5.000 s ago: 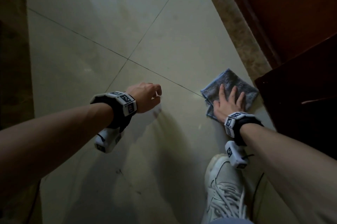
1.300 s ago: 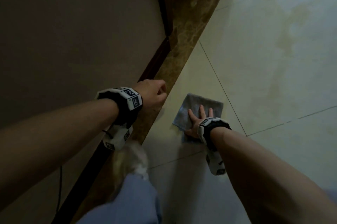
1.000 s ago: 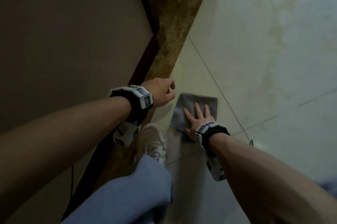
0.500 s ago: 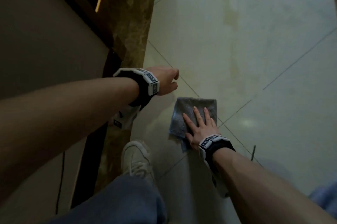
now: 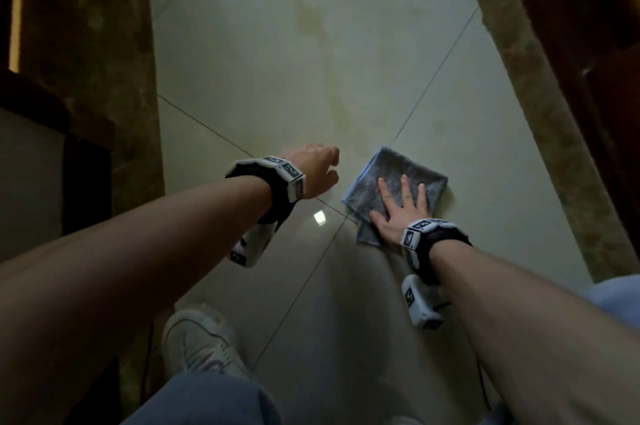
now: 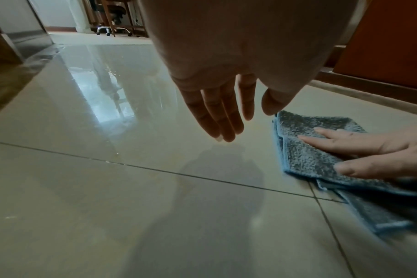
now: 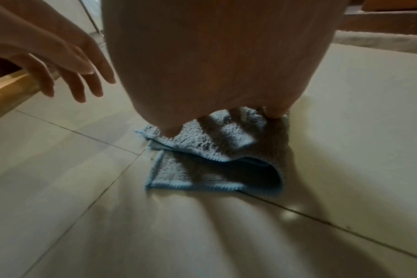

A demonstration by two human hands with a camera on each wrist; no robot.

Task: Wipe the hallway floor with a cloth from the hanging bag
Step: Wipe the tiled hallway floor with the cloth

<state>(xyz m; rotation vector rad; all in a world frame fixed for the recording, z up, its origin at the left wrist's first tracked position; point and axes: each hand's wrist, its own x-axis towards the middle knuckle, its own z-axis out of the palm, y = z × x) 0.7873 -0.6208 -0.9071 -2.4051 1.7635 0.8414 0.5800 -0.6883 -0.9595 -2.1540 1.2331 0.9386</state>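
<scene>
A folded blue-grey cloth [image 5: 398, 179] lies flat on the pale tiled hallway floor [image 5: 277, 78], where tile joints cross. My right hand [image 5: 401, 206] presses it down with straight, spread fingers; the left wrist view shows those fingers [image 6: 341, 143] lying on the cloth [image 6: 305, 150]. In the right wrist view the cloth [image 7: 198, 169] shows a loose lower layer under the palm. My left hand [image 5: 318, 168] hovers just above the floor to the cloth's left, fingers [image 6: 217, 116] relaxed and holding nothing.
A mottled brown border strip [image 5: 86, 61] runs along the left, another [image 5: 540, 113] along the right beside dark red wood [image 5: 588, 9]. My white shoe [image 5: 201, 341] and a blue trouser leg [image 5: 207, 400] are near the bottom. Wet sheen shows further down the floor [image 6: 102, 79].
My right hand has slid the cloth from beside the left border strip out to the middle of the hallway. My view has swung right. The left hand stays beside it, empty.
</scene>
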